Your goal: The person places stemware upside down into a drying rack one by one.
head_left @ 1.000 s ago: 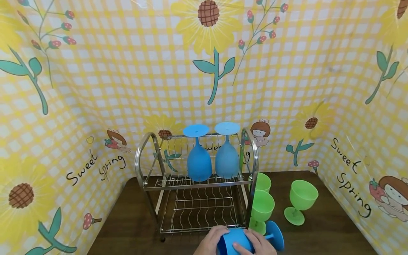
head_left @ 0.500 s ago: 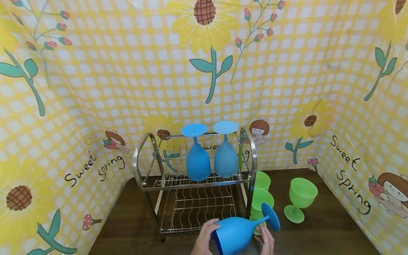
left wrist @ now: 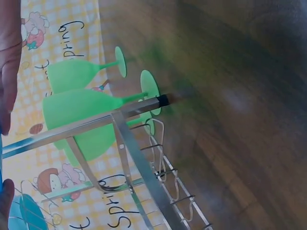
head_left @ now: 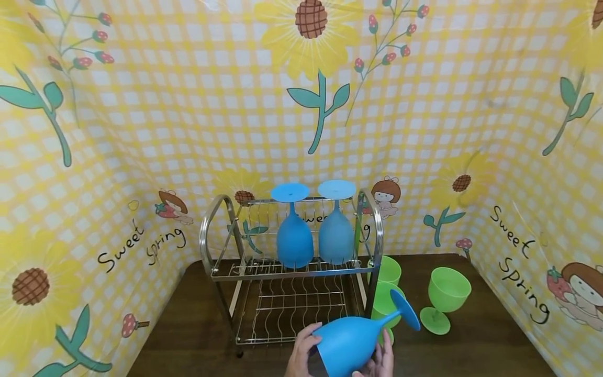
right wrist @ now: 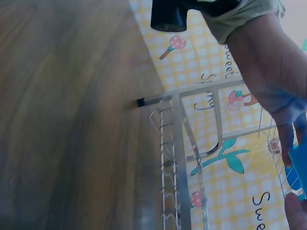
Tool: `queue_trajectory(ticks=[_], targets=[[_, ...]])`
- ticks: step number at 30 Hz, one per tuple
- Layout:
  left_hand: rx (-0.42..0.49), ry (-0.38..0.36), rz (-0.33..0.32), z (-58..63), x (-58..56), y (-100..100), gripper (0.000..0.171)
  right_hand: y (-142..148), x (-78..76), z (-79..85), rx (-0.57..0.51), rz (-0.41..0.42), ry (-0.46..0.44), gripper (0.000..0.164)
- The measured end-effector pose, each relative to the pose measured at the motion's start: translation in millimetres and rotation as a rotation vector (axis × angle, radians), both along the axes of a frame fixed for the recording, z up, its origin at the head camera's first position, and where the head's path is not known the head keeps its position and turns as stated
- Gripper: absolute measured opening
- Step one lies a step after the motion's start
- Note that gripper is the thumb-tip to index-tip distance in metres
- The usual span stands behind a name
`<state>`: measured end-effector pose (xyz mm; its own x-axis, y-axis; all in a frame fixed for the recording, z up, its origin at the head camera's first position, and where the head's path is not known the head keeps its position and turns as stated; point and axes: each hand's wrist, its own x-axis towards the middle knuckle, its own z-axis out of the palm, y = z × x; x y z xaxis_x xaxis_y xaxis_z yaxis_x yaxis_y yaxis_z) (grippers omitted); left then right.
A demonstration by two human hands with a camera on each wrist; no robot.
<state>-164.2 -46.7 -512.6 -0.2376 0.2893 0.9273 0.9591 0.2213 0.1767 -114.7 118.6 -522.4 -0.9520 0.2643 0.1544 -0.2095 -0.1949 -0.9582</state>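
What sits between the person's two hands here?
A tilted blue goblet, its mouth toward the left hand and its stem slanting past the right hand; the head view shows it.

Hand [right wrist: 280,96] in pale cloth sleeve [right wrist: 254,18], upper right; fingertips touch smooth blue object [right wrist: 300,165], cut by frame edge. Silver metal wire rack [right wrist: 180,143], sideways, beside brown wood-grain tabletop [right wrist: 72,120].
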Motion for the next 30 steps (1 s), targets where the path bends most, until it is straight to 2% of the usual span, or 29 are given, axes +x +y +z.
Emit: queue_trajectory(ticks=[4,8,10,14,17,21,23,24,26,28,30], targets=[[0.005,0.059,-0.024,4.0,-6.1,5,0.063,-4,3.3,13.8,-0.034,0.025,-0.012,0.098],[0.034,0.104,-0.017,6.4,-5.9,13,0.057,-11,4.1,18.6,-0.041,-0.044,-0.032,0.105],[0.015,0.075,-0.003,9.0,-1.5,14,0.057,-15,4.8,25.3,-0.044,-0.077,-0.067,0.109],[-0.074,-0.029,-0.024,16.1,4.3,9,0.064,-18,5.9,42.8,-0.022,-0.114,-0.139,0.113],[-0.121,-0.075,-0.075,19.7,2.2,2,0.069,-18,5.4,50.5,0.015,-0.147,-0.150,0.113],[-0.154,-0.149,-0.136,25.9,0.6,-5,0.071,-19,3.3,54.0,0.032,-0.148,-0.148,0.113],[-0.186,-0.173,-0.136,30.6,0.4,-10,0.071,-18,1.9,56.2,0.035,-0.136,-0.147,0.114],[-0.201,-0.190,-0.116,33.3,0.7,-13,0.071,-18,1.2,57.7,0.042,-0.132,-0.146,0.114],[-0.214,-0.172,-0.049,38.3,0.4,-20,0.070,-18,-0.2,61.1,0.057,-0.130,-0.133,0.115],[-0.193,-0.164,0.045,43.4,-0.3,-28,0.067,-18,-2.0,65.7,0.061,-0.131,-0.117,0.116],[-0.134,-0.192,0.143,50.3,-1.0,-36,0.061,-20,-4.1,70.8,0.064,-0.134,-0.082,0.117]])
